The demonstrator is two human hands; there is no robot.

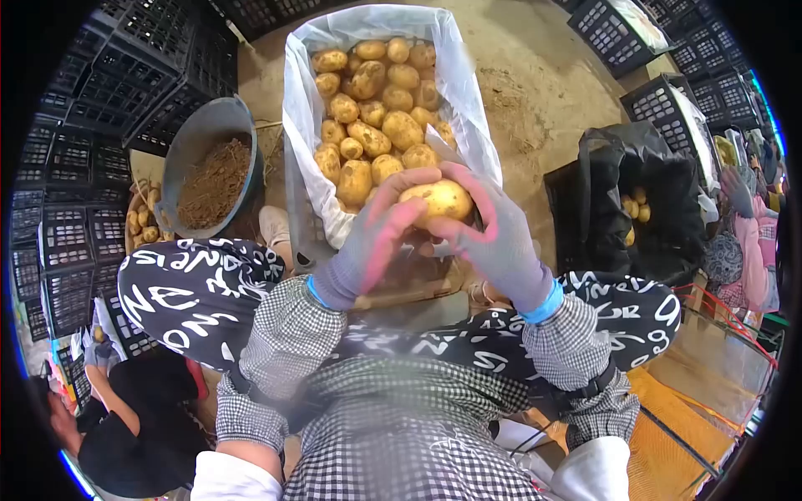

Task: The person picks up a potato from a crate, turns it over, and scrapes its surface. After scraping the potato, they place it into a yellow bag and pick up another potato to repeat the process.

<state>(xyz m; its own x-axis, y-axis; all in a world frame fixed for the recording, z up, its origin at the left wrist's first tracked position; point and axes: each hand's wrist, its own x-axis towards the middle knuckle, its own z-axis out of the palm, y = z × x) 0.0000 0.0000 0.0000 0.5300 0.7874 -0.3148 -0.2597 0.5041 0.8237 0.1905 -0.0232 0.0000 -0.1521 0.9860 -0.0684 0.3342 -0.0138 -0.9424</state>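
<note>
Both my hands wear grey and pink work gloves with blue cuffs. Between them is one yellow potato (441,203), held above the near end of a crate. My left hand (380,221) closes on the potato from the left, and my right hand (493,225) wraps it from the right. In front of me stands the crate, lined with a white plastic sheet (302,108) folded over its sides. Several soil-marked potatoes (368,138) fill it. A pale flap of the liner sticks up just beyond my right hand.
A grey tub (242,125) of brown soil (213,184) stands left, beside more potatoes (144,219). On the right is a black bag (601,167) with a few potatoes inside. Stacked black crates (150,50) line the left; other people sit at both sides.
</note>
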